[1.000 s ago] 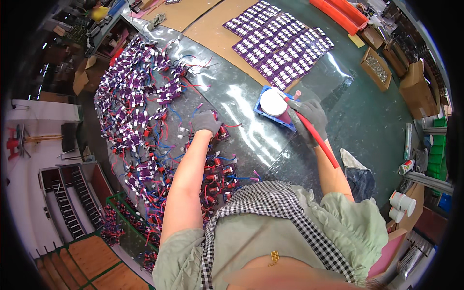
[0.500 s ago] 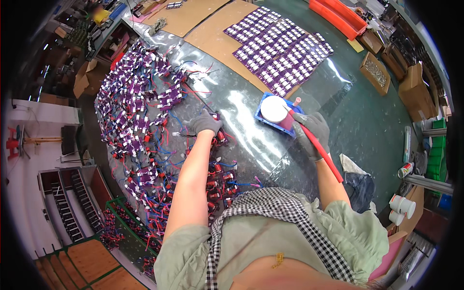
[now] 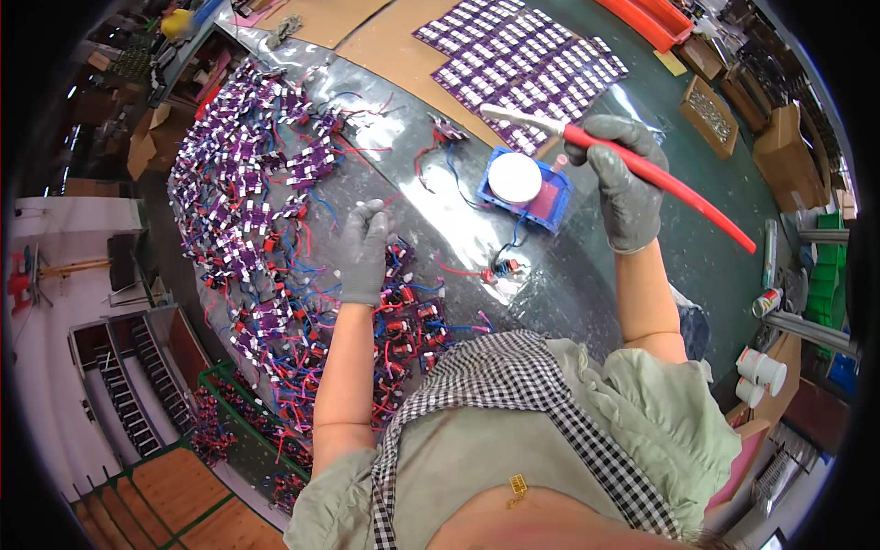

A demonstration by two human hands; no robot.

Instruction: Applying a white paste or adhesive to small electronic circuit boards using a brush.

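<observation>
My right hand [image 3: 628,179], in a grey glove, is closed around a long red-handled tool [image 3: 674,188] with a slim metal end that points left; its exact kind does not show. Below that end sits a blue tray [image 3: 561,209] holding a white round container [image 3: 514,178]. Over the right edge of the pile of wired purple boards [image 3: 261,215] is my gloved left hand [image 3: 363,252], its fingers curled together. A bit of red wire shows by its fingertips; what they hold is unclear. One wired board [image 3: 449,130] lies beyond the tray's left side, and a wired red-and-black part [image 3: 502,268] lies nearer me.
Sheets of purple boards with white parts [image 3: 532,69] lie on brown cardboard [image 3: 394,69] at the far side. A red-orange bin [image 3: 651,20] and an open box of small parts [image 3: 709,115] stand far right. Dark cloth [image 3: 692,325] lies right of my arm.
My right hand has lifted the tool away from the white container and swung its metal end leftward. My left hand has drawn back slightly. Two wired pieces now show on the bench around the tray.
</observation>
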